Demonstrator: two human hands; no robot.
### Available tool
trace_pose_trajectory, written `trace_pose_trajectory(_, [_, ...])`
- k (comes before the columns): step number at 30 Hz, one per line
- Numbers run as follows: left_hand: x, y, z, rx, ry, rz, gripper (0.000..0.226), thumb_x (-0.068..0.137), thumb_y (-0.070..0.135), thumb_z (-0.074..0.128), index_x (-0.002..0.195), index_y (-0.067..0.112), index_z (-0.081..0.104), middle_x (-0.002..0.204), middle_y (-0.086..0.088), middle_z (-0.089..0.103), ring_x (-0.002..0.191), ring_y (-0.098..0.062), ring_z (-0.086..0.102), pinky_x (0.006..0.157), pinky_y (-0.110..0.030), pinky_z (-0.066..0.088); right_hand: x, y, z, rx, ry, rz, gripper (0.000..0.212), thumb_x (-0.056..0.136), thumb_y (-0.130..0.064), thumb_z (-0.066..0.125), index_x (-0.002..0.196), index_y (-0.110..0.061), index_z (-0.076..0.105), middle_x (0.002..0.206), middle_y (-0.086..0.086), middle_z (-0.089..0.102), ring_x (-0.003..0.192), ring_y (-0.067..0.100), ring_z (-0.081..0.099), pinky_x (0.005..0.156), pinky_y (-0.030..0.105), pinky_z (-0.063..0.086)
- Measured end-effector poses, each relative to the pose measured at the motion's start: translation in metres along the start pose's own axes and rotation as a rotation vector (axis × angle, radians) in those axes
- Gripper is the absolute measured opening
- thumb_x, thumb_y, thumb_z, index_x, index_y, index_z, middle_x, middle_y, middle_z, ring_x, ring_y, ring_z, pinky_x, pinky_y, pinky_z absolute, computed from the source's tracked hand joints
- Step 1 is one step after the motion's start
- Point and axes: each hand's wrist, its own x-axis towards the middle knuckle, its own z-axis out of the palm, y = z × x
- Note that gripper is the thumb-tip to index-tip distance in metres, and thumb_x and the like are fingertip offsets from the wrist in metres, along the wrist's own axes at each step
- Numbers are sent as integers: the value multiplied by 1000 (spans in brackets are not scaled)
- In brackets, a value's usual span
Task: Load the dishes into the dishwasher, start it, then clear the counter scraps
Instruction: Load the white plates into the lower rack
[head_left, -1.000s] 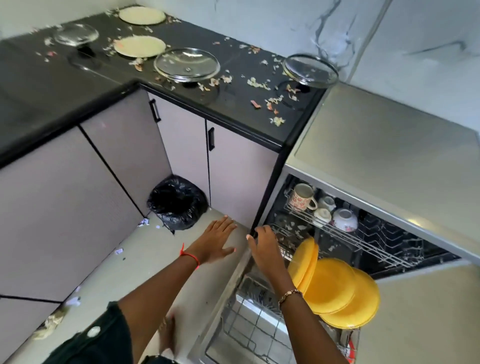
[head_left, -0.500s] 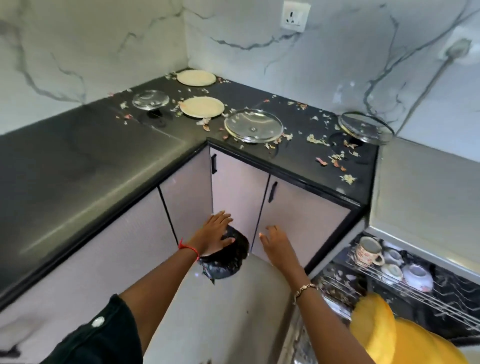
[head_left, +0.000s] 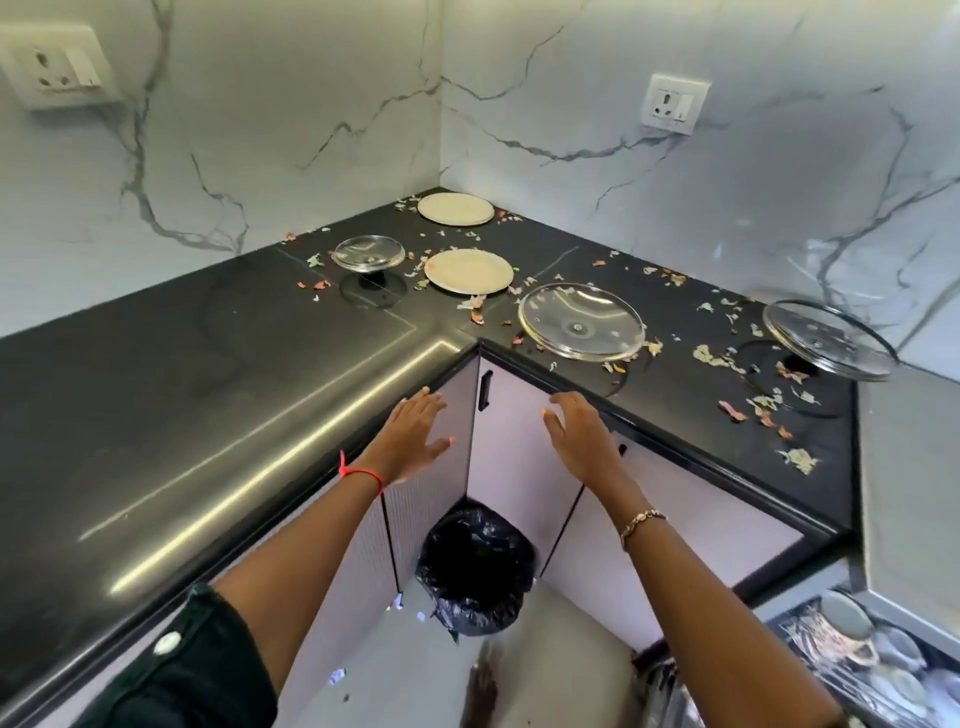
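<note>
no readable text, labels or numbers

The left hand (head_left: 413, 434) and right hand (head_left: 576, 436) hover with straight fingers before the cabinet doors (head_left: 511, 457), with open air up to the edge of the surface (head_left: 182, 415). Its left stretch gives wide room. Rightward, the small lid (head_left: 369, 253), near plate (head_left: 468, 271), far plate (head_left: 455, 209), large lid (head_left: 582, 322), tilted lid (head_left: 828, 338) and scraps (head_left: 719, 358) crowd it. A bin bag (head_left: 475, 566) fills the floor corner below.

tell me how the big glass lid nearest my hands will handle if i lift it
The big glass lid looks rigid and breakable: clear glass, metal rim. It seems to sit upside down on its knob, so a push at the edge would probably rock it. The smooth glass may be slippery.
</note>
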Motion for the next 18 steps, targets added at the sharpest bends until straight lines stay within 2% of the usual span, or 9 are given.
trace_pose_trajectory(5, [59,-25,-13,0,66,-27,59,95,35,52,144,9,32,154,-6,28,146,-18,11,117,-32,6,85,-6,2,39,51,-112,27,97,-18,46,113,0,59,108,11,60,97,24,57,81,29,45])
trace_pose_trajectory(13, [166,-67,-30,26,63,-121,57,96,35,51,142,7,34,151,-9,31,145,-21,17,118,-36,15,237,-2,5,9,9,-199,22,94,-13,48,98,3,62,100,17,62,91,29,58,81,37,45])
trace_pose_trajectory(18, [215,-89,-23,-10,39,-189,59,96,37,49,145,8,31,155,-8,25,146,-21,14,119,-37,14,324,13,16,14,-82,-118,24,91,-13,51,105,4,61,108,20,59,98,30,56,80,30,40])
